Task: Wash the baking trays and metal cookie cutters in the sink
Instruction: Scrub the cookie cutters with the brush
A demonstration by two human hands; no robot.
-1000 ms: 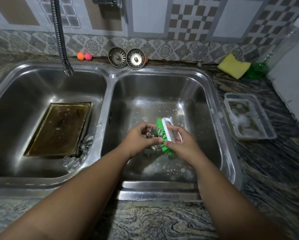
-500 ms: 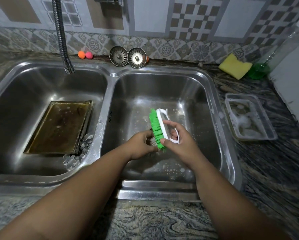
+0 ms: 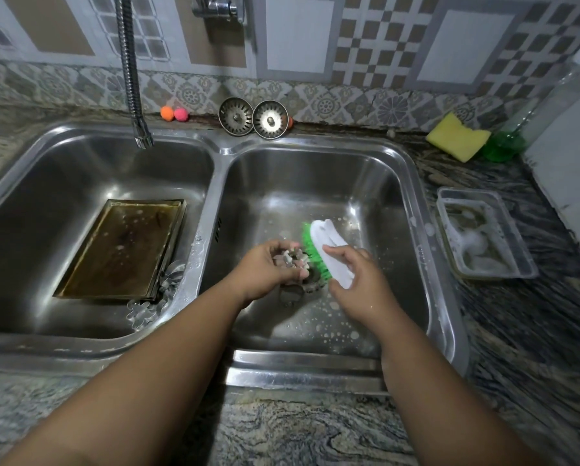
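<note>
We're early on here. Our left hand [image 3: 265, 267] pinches one cookie cutter [image 3: 293, 258] over the right basin [image 3: 315, 176], and our right hand [image 3: 355, 277] grips the brush [image 3: 322, 243] against it. The grimy baking tray [image 3: 123, 247] and spare cutters [image 3: 160, 290] wait in the left basin [image 3: 80, 169]. Since half a second ago, the brush has tipped its white back toward us.

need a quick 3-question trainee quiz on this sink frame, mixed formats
1. True or false: the baking tray lies in the left basin.
2. What does the right hand hold? A) yellow sponge B) green-bristled brush C) strainer
3. Fill in: the left hand grips a metal ____.

Key: 1 true; 2 B; 3 cookie cutter.
</note>
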